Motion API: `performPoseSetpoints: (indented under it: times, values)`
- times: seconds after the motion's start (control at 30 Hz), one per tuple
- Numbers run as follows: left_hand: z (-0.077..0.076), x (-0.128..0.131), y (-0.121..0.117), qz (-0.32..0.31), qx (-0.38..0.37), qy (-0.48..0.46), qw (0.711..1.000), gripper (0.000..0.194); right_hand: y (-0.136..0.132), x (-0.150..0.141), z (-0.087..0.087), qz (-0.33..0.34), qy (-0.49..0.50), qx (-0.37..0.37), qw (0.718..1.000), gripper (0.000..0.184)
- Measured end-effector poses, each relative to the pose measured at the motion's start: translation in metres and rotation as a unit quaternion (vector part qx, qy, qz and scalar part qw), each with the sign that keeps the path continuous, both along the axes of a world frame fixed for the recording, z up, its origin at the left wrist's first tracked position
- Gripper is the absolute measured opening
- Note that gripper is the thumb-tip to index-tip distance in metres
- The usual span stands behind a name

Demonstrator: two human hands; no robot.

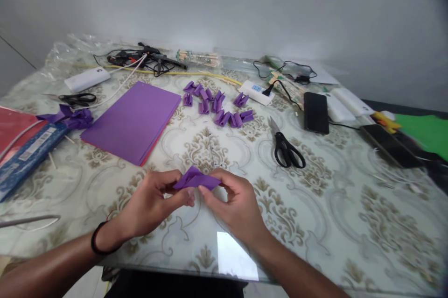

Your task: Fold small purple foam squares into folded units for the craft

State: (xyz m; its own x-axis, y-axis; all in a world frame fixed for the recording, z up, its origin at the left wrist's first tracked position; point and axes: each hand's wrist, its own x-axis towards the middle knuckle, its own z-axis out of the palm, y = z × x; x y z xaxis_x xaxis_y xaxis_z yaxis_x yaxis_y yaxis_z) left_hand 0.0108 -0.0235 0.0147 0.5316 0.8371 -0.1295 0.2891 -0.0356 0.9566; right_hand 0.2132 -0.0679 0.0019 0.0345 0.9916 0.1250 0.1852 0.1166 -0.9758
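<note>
Near the worktop's point(336, 242) front edge, both hands, left point(154, 202) and right point(234, 202), pinch the folded purple paper point(197, 179). Its long axis runs roughly parallel to that edge; pointed ends face left and right. Beyond, folded purple pieces point(217, 103) lie clustered toward the back edge.

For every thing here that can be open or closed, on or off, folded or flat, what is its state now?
Paper piece: folded, between left hand and right hand
Small purple pieces: folded
Purple sheets: flat, stacked
Right scissors: blades look closed
Left scissors: cannot tell
Upright phone: screen dark
Slanted phone: screen dark
Power strip: black plug in; power unclear
</note>
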Motion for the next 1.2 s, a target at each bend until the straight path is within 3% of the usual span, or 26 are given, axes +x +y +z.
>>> performPoseSetpoints:
  times: [0.17, 0.4, 0.8, 1.03, 1.2]
  values:
    - [0.007, 0.001, 0.0, -0.04, 0.02, 0.005, 0.999, 0.02, -0.001, -0.002, 0.0, 0.019, 0.006, -0.035, 0.999, 0.011]
    - [0.007, -0.002, -0.001, -0.073, 0.065, -0.008, 0.995, 0.035, -0.001, -0.001, 0.005, 0.072, 0.064, -0.089, 0.991, 0.007]
    - [0.008, -0.005, -0.001, -0.05, 0.037, 0.004, 0.998, 0.035, 0.002, 0.01, 0.009, 0.06, 0.086, -0.11, 0.988, 0.009]
    - [0.007, -0.002, 0.001, -0.023, -0.012, -0.004, 1.0, 0.027, 0.006, 0.013, 0.002, 0.057, 0.161, -0.156, 0.973, 0.019]
    - [0.004, -0.003, 0.001, -0.01, 0.028, 0.024, 0.999, 0.028, 0.003, 0.005, -0.001, 0.047, 0.151, -0.156, 0.975, 0.02]
